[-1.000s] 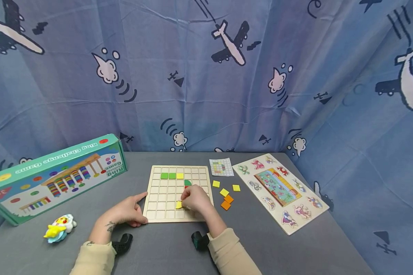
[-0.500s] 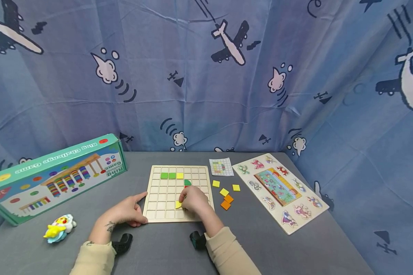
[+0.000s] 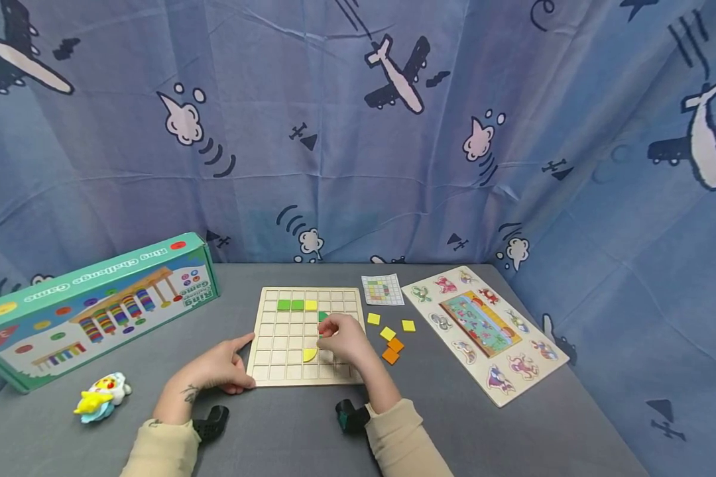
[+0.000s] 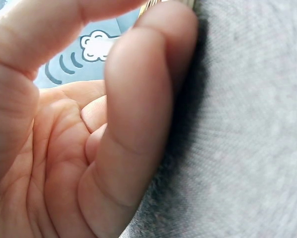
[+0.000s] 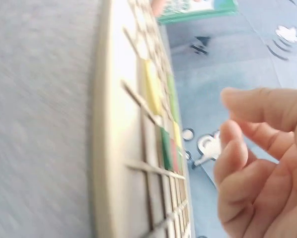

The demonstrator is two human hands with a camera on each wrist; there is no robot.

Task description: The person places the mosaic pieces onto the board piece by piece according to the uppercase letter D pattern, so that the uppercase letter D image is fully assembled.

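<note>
Over the board (image 3: 270, 371), the right hand (image 3: 345, 339), empty and narrowly parted, partly hides a red piece (image 5: 176, 155).

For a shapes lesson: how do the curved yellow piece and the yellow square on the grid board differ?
The curved yellow piece has a rounded edge; the yellow square has straight sides. The curved yellow piece lies nearer the right hand; the yellow square adjoins a green square. Both are yellow, on the grid board.

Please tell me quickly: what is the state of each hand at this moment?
Left hand: open, touching the edge of the wooden grid board.
Right hand: open above the board, holding nothing.
</note>
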